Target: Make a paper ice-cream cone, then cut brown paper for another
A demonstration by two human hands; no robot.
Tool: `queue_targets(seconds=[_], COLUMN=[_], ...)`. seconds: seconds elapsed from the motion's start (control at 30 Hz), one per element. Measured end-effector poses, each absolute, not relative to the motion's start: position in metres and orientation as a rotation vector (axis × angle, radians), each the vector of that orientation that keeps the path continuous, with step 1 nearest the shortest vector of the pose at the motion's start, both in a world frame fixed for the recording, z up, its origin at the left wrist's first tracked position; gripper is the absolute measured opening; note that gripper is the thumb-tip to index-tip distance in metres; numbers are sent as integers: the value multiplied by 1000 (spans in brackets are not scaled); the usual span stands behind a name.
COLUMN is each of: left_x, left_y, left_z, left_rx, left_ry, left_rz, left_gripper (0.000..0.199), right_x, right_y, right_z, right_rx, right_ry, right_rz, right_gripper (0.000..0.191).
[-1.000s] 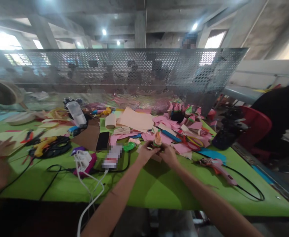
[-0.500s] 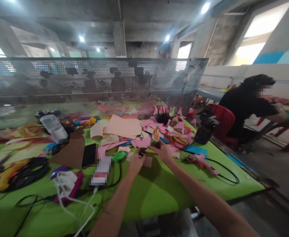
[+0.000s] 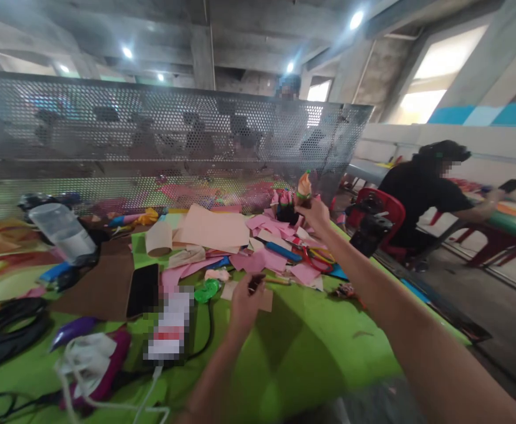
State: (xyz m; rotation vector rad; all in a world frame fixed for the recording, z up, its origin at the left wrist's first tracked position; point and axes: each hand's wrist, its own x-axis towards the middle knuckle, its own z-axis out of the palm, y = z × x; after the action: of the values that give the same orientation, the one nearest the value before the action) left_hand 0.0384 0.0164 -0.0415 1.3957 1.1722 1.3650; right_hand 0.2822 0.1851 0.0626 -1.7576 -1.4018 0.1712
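Note:
My right hand [image 3: 315,213] is closed on the base of a small orange paper ice cream cone [image 3: 304,187] with green trim, held up near the perforated screen. Behind and left of it stand several pink-topped cones [image 3: 284,200] in a dark holder. Low over the green table [image 3: 302,353], my left hand [image 3: 246,297] has its fingers curled beside a tan paper piece [image 3: 265,300]; whether it pinches anything is too small to tell. A pencil [image 3: 278,281] lies just right of it.
Pink scraps [image 3: 249,261], scissors [image 3: 319,259] and a blue cutter [image 3: 284,251] lie beyond my hands. Phones [image 3: 143,290], cables and a clear cup [image 3: 63,232] are at left. The perforated screen [image 3: 152,138] spans the back. A person [image 3: 420,188] sits at right.
My right hand has moved forward, up and to the right with the orange cone, away from my left hand. My left hand stays nearly in place. The view has shifted to the right.

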Motion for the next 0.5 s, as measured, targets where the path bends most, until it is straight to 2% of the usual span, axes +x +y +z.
queue_targets(seconds=[0.2,0.37,0.5], left_x=[33,34,35], left_y=[13,8,3], left_z=[-32,-26,-18], left_rx=[1316,1212,1134], left_ry=[1178,1207,1185], left_rz=[1302,1259,1243], left_gripper=[23,27,27], right_x=[331,363,382], right_y=[221,241,257], right_z=[71,55,34], right_rx=[-2055,-2202,-2253], right_ry=[-1265,-1228,-1211], right_rz=[62,40,29], right_gripper=[26,36,36])
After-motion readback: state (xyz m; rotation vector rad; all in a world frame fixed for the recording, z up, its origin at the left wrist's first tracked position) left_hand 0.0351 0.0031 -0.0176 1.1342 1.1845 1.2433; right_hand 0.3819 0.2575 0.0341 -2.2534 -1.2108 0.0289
